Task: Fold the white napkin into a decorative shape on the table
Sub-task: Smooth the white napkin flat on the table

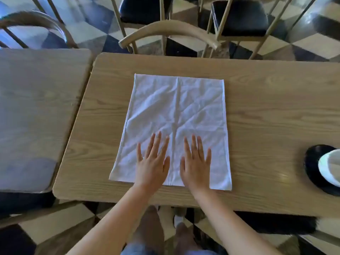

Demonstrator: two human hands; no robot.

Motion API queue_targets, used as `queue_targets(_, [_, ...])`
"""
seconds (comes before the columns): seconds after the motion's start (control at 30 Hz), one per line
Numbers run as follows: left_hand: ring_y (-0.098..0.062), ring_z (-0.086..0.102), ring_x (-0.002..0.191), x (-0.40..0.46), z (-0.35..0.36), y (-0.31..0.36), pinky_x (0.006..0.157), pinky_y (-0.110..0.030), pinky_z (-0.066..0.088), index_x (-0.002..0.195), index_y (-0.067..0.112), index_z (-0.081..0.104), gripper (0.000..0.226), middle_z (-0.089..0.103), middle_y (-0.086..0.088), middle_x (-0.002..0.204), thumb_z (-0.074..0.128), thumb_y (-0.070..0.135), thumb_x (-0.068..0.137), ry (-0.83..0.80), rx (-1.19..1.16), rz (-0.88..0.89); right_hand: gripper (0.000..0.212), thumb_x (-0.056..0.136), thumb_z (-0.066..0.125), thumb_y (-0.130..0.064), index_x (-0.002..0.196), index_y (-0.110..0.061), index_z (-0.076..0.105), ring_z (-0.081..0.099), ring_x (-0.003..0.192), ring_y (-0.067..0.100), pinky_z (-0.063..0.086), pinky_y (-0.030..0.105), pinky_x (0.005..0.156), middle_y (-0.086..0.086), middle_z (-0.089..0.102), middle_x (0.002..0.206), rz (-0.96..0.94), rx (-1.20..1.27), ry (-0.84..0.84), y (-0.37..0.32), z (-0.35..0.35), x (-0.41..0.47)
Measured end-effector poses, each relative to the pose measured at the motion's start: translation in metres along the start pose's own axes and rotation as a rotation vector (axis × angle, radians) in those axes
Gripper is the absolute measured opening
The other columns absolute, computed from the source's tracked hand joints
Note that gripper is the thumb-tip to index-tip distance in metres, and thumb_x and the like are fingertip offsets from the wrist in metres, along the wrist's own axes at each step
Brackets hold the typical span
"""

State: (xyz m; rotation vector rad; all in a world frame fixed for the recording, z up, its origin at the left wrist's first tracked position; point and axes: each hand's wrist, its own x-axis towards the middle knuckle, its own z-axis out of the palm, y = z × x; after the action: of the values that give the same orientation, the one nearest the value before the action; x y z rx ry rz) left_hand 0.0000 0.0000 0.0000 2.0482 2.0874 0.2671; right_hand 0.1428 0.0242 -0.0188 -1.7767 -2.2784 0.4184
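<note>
1. A white napkin [176,126] lies spread flat on a wood-grain counter [266,116], roughly at the middle of the view, its near edge close to the counter's front edge at 6 o'clock.
2. The napkin is wrinkled all over and shows one straight crease running from its 12 o'clock edge down to its 6 o'clock edge, splitting it into two halves.
3. The left hand [151,166] rests palm down on the near part of the napkin, just to the 9 o'clock side of the crease, its fingers [156,144] stretched out, spread and grasping nothing.
4. The right hand [196,168] lies flat in the same way just to the 3 o'clock side of the crease, its fingers [195,146] likewise extended and released.
5. The two hands sit side by side, near each other yet apart, with the crease between the thumbs; both point toward 12 o'clock.
6. At 3 o'clock, near the counter's right end, a dark plate [312,170] carries a white dish [329,168] that the frame edge cuts off.
7. A second counter [36,107] stands at 9 o'clock, just beside the first with a narrow gap between them.
8. At 12 o'clock a wooden chair [169,32] is drawn up to the far edge, with more dark-seated chairs behind it on a checkered floor [312,43].
</note>
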Motion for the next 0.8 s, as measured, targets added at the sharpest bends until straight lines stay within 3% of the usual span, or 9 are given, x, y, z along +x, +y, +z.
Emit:
queue_targets(0.13, [-0.020, 0.004, 0.144, -0.004, 0.045, -0.011, 0.112, -0.057, 0.007, 0.148, 0.026, 0.015, 0.056, 0.011, -0.005, 0.157, 0.026, 0.036, 0.094, -0.138, 0.064, 0.050, 0.056, 0.094, 0.024, -0.033, 0.147, -0.020, 0.015, 0.003, 0.143, 0.017, 0.015, 0.053, 0.113, 0.004, 0.010, 0.155, 0.044, -0.066, -0.125, -0.001, 0.039, -0.008])
queue_targets(0.23, [-0.019, 0.000, 0.145, 0.003, 0.056, -0.033, 0.114, -0.055, 0.005, 0.148, 0.029, 0.015, 0.057, 0.009, -0.001, 0.157, 0.027, 0.043, 0.095, -0.185, 0.080, 0.149, 0.056, 0.094, 0.027, -0.038, 0.146, -0.018, 0.024, 0.007, 0.143, 0.019, 0.011, 0.048, 0.115, 0.006, 0.016, 0.154, 0.025, -0.093, -0.111, 0.017, 0.043, -0.007])
queue_targets(0.33, [-0.018, 0.001, 0.145, 0.011, 0.051, -0.065, 0.116, -0.049, 0.002, 0.148, 0.030, 0.014, 0.059, 0.009, 0.000, 0.157, 0.028, 0.046, 0.093, -0.174, 0.092, 0.155, 0.058, 0.095, 0.026, -0.038, 0.146, -0.011, 0.023, 0.014, 0.143, 0.023, 0.013, 0.045, 0.115, 0.011, 0.020, 0.154, 0.127, -0.161, -0.056, 0.053, 0.033, -0.004])
queue_targets(0.5, [-0.014, 0.003, 0.145, 0.030, 0.032, -0.105, 0.115, -0.039, -0.010, 0.150, 0.016, 0.010, 0.070, 0.007, -0.004, 0.158, 0.028, 0.044, 0.087, -0.064, 0.078, -0.226, 0.060, 0.095, 0.020, -0.036, 0.145, -0.001, 0.018, 0.011, 0.142, 0.019, 0.009, 0.037, 0.117, 0.012, 0.015, 0.153, 0.187, -0.145, -0.054, 0.087, 0.014, -0.002])
queue_targets(0.57, [-0.013, 0.000, 0.145, 0.042, 0.032, -0.101, 0.115, -0.045, -0.009, 0.149, 0.012, 0.007, 0.071, 0.005, -0.006, 0.159, 0.028, 0.042, 0.089, -0.001, 0.045, -0.394, 0.062, 0.095, 0.020, -0.038, 0.145, -0.001, 0.015, 0.006, 0.143, 0.019, 0.006, 0.038, 0.117, 0.013, 0.012, 0.154, 0.256, -0.103, -0.006, 0.073, 0.014, 0.009])
queue_targets(0.6, [-0.014, 0.002, 0.145, 0.049, 0.032, -0.091, 0.114, -0.047, -0.009, 0.149, 0.012, 0.009, 0.069, 0.006, -0.007, 0.158, 0.029, 0.040, 0.090, 0.030, 0.033, -0.391, 0.062, 0.095, 0.021, -0.038, 0.145, -0.002, 0.013, 0.005, 0.143, 0.019, 0.005, 0.039, 0.117, 0.012, 0.009, 0.154, 0.251, -0.089, 0.023, 0.061, 0.016, 0.020])
queue_targets(0.73, [-0.019, 0.017, 0.143, 0.079, 0.045, -0.039, 0.113, -0.051, 0.000, 0.147, 0.016, 0.024, 0.057, 0.022, -0.010, 0.155, 0.034, 0.033, 0.094, 0.053, 0.060, 0.082, 0.055, 0.094, 0.029, -0.028, 0.145, -0.010, 0.023, 0.014, 0.142, 0.022, 0.007, 0.040, 0.115, 0.009, 0.020, 0.153, 0.020, -0.089, 0.094, 0.017, 0.027, 0.079])
queue_targets(0.8, [-0.020, 0.024, 0.141, 0.103, 0.052, -0.029, 0.113, -0.050, 0.010, 0.145, 0.018, 0.030, 0.052, 0.029, -0.007, 0.152, 0.034, 0.032, 0.095, 0.034, 0.040, 0.170, 0.053, 0.092, 0.029, -0.025, 0.143, -0.011, 0.031, 0.022, 0.141, 0.024, 0.014, 0.044, 0.113, 0.010, 0.030, 0.151, -0.019, -0.096, 0.073, 0.011, 0.035, 0.110])
